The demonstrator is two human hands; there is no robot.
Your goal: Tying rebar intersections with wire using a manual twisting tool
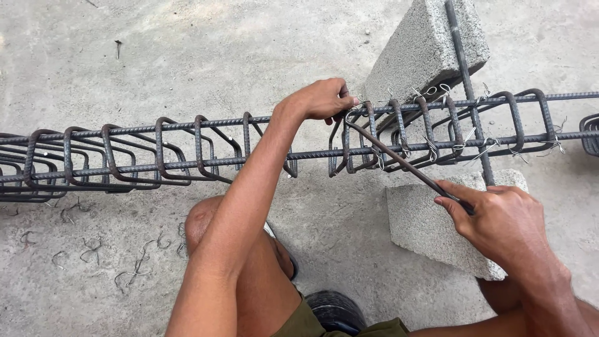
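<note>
A long rebar cage (187, 150) of dark steel bars and bent stirrups runs across the view, left to right. My left hand (321, 98) is closed over the far top bar, at a stirrup with a thin tie wire. My right hand (499, 218) grips the handle end of a slim dark metal hook tool (399, 161). The tool slants up and left, its tip at the wire joint next to my left hand. Several stirrups to the right carry twisted light wire ties (430, 146).
Two grey concrete blocks sit under the cage, one at the back (424, 50) and one in front (424, 224). A single bar (465, 75) crosses the cage. Bits of cut wire (134, 268) lie on the concrete floor. My bent knee (206, 218) is below the cage.
</note>
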